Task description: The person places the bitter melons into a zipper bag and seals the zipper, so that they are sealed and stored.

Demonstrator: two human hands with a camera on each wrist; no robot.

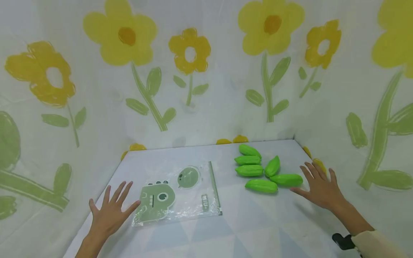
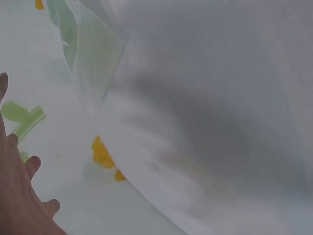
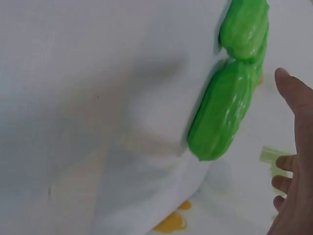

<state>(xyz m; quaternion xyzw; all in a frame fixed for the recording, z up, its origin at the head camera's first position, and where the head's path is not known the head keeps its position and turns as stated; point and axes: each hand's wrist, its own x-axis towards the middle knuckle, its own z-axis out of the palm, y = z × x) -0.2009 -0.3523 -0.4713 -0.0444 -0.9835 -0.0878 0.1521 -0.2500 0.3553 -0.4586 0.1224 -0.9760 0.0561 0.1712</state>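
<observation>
- Cream sleeve (image 1: 375,244) with a dark wrist piece (image 1: 343,242), at the near right edge
- Flower-printed cloth (image 1: 222,89), rising along the far, left and right sides
- White table (image 1: 238,206), pale blue triangles on its near part
- Clear bag (image 1: 179,197) with green print, lying flat on the left half, just right of the left hand (image 1: 111,215)
- Six green ridged vegetables (image 1: 249,170), grouped right of the bag, just left of the right hand (image 1: 324,190)
- Left hand: fingers spread wide, holding nothing; whether the thumb touches the bag's left edge, cannot tell
- Right hand: fingers and thumb spread, holding nothing, a gap to the vegetables in the right wrist view
</observation>
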